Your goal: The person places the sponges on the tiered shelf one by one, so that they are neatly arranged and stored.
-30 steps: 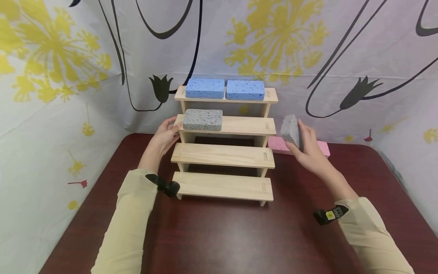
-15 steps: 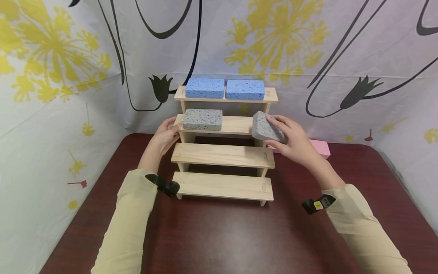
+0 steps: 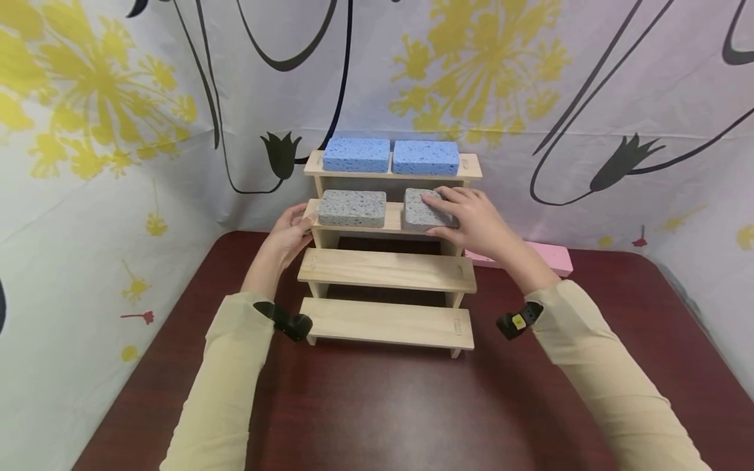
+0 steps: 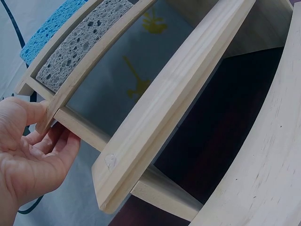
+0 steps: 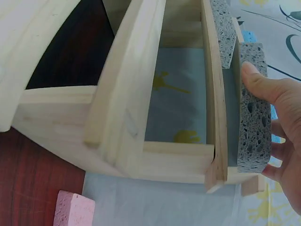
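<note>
A stepped wooden shelf stands on the table. My left hand grips the left end of its second tier from the top, thumb above and fingers below in the left wrist view. One grey sponge lies on the left half of that tier. Over the right half, my right hand holds another grey sponge, thumb on its near face and fingers behind. Whether this sponge touches the tier I cannot tell. Two blue sponges, a left one and a right one, lie on the top tier.
Pink sponges lie on the dark red table, right of the shelf and partly hidden by the right arm. A patterned cloth hangs close behind and along both sides. The two lower tiers bear no sponges.
My right hand has carried the grey sponge leftward from beside the shelf to over its second tier, turning it flatter. The left hand keeps its grip. The head view has shifted slightly.
</note>
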The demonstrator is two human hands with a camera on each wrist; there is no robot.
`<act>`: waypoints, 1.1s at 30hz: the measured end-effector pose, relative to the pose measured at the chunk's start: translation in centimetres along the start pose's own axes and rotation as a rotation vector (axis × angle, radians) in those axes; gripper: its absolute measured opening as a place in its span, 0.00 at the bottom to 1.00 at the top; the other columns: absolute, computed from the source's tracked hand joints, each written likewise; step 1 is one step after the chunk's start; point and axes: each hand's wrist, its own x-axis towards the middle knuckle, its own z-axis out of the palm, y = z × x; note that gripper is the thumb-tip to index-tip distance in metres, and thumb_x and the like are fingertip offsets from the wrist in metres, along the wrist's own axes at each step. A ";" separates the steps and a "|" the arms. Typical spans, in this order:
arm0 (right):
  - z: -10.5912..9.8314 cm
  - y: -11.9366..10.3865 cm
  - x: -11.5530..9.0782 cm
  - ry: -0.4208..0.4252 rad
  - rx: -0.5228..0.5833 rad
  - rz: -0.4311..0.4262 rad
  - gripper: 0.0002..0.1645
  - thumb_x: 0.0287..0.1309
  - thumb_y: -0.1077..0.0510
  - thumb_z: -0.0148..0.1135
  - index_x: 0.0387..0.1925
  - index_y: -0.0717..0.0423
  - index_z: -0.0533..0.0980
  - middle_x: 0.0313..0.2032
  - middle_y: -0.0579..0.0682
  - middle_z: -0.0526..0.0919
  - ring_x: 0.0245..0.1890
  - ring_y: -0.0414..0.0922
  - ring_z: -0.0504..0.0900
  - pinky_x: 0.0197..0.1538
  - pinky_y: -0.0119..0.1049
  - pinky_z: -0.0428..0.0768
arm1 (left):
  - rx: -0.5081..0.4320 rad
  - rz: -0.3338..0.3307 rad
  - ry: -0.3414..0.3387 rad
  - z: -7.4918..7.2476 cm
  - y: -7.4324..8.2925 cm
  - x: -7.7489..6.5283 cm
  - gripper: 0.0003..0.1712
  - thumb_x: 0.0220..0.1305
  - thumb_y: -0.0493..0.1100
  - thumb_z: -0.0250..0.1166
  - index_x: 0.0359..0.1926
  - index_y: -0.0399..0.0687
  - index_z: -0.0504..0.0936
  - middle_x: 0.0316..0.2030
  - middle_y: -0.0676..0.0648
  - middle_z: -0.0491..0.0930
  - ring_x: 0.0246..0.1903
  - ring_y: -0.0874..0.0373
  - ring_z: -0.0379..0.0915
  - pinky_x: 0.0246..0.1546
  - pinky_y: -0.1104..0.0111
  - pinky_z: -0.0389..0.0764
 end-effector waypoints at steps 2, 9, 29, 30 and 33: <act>0.0 -0.1 0.5 -0.036 -0.010 0.003 0.37 0.51 0.47 0.65 0.62 0.51 0.66 0.61 0.63 0.68 0.59 0.63 0.66 0.61 0.59 0.61 | 0.003 -0.003 -0.008 0.0 -0.1 0.0 0.32 0.70 0.40 0.44 0.70 0.51 0.44 0.68 0.41 0.51 0.66 0.52 0.55 0.69 0.65 0.55; 0.2 -0.3 1.9 -0.080 -0.002 0.007 0.38 0.50 0.45 0.64 0.62 0.51 0.66 0.61 0.63 0.68 0.59 0.64 0.66 0.60 0.60 0.62 | 0.007 -0.003 -0.014 0.1 -0.1 0.2 0.32 0.70 0.40 0.44 0.71 0.51 0.43 0.69 0.42 0.50 0.67 0.52 0.53 0.70 0.64 0.54; 1.9 0.9 0.8 0.003 0.065 0.049 0.47 0.45 0.42 0.68 0.66 0.45 0.60 0.64 0.59 0.62 0.63 0.60 0.59 0.65 0.60 0.54 | 0.014 -0.008 -0.014 0.0 -0.1 0.0 0.32 0.70 0.40 0.44 0.70 0.50 0.43 0.69 0.42 0.50 0.67 0.53 0.52 0.70 0.64 0.54; 2.0 1.2 0.4 0.050 0.078 0.051 0.48 0.43 0.43 0.70 0.65 0.47 0.61 0.63 0.60 0.63 0.62 0.59 0.60 0.64 0.60 0.56 | 0.014 -0.008 -0.015 0.1 -0.1 0.0 0.32 0.70 0.40 0.44 0.71 0.50 0.43 0.69 0.42 0.50 0.67 0.52 0.52 0.70 0.64 0.53; 2.0 2.4 -0.8 0.203 0.112 0.033 0.46 0.38 0.46 0.73 0.61 0.51 0.66 0.58 0.61 0.67 0.58 0.59 0.64 0.61 0.58 0.60 | 0.019 0.002 -0.017 0.2 0.0 -0.1 0.32 0.70 0.40 0.44 0.71 0.50 0.42 0.69 0.41 0.50 0.67 0.52 0.52 0.70 0.64 0.53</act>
